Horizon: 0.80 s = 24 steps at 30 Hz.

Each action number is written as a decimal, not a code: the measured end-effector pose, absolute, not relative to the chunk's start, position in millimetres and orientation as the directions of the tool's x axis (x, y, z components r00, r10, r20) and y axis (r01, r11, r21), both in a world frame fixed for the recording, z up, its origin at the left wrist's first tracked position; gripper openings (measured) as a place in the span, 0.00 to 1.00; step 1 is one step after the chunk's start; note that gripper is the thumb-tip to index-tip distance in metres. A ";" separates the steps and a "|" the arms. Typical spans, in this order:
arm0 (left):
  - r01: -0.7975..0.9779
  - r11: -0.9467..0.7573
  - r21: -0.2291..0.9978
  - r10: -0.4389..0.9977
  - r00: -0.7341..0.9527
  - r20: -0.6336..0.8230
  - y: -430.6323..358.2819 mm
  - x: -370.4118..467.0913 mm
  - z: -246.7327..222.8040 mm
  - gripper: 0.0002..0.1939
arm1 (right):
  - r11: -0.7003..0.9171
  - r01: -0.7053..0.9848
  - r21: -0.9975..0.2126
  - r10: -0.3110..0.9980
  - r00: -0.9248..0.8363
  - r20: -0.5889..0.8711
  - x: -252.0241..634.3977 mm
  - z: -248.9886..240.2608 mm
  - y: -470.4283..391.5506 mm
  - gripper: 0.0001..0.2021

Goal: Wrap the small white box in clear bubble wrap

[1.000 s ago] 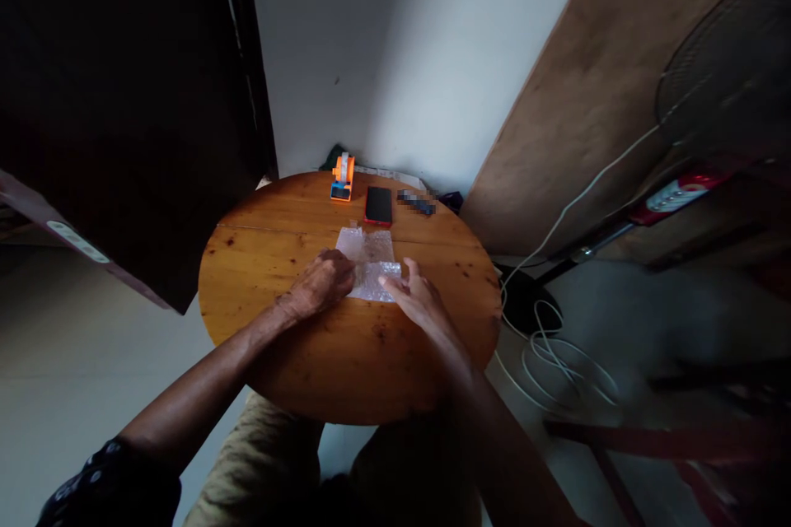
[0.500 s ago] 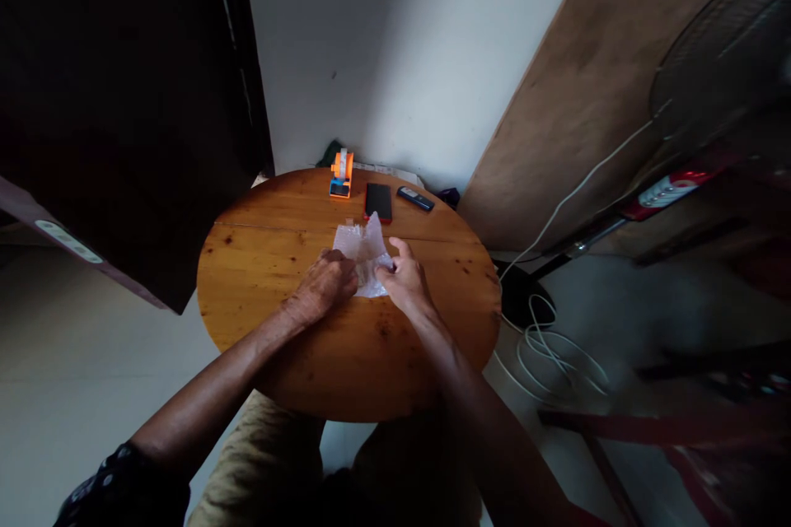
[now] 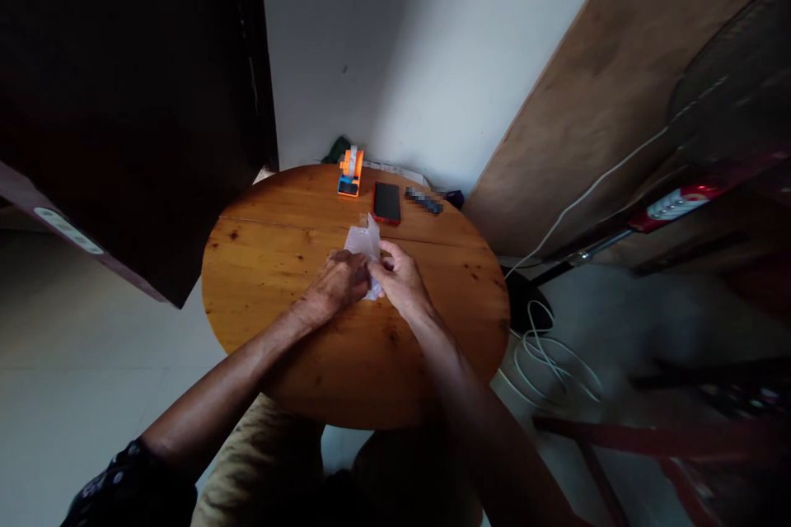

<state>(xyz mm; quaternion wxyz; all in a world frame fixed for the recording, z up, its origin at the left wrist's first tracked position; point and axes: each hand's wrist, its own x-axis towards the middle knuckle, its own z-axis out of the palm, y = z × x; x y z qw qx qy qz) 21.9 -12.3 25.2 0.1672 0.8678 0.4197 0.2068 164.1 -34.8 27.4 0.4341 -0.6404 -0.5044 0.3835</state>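
Observation:
A piece of bubble wrap (image 3: 363, 240), whitish and see-through, is between my hands over the middle of the round wooden table (image 3: 278, 280). My left hand (image 3: 339, 280) is closed on its left side, fingers curled under. From the right, my right hand (image 3: 399, 276) pinches the wrap's right edge between thumb and fingers. One corner of the wrap stands up beyond my fingers. Whether anything lies inside it is hidden.
Behind the wrap lie a dark phone-like slab with a red edge (image 3: 386, 203), an orange tape dispenser (image 3: 350, 173) and a blurred-out dark object (image 3: 423, 199). A white cable (image 3: 544, 354) loops on the floor right of the table, near a fan (image 3: 735, 90).
My right hand has moved left, bringing the wrap's right side in toward my left hand. The wrap now looks narrower, and the view has shifted slightly.

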 end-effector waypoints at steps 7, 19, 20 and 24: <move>0.602 -0.516 0.609 0.852 0.436 0.290 -11.3 22.2 7.3 0.25 | -0.098 0.457 -0.884 0.985 0.172 -0.020 167.4 30.4 -33.8 0.27; 0.323 -0.236 0.917 0.943 0.304 0.136 -10.7 8.7 14.0 0.24 | 0.072 0.670 -0.739 0.995 -0.097 0.008 166.2 36.6 -42.9 0.33; 0.333 -0.229 0.915 0.952 0.274 0.138 -10.2 9.2 13.4 0.20 | 0.077 0.715 -0.695 0.995 -0.095 0.013 163.1 38.8 -43.2 0.33; 0.363 -0.255 0.896 0.958 0.218 0.184 -11.0 14.0 11.0 0.08 | 0.099 0.823 -0.560 0.994 -0.104 0.023 157.1 46.8 -44.6 0.33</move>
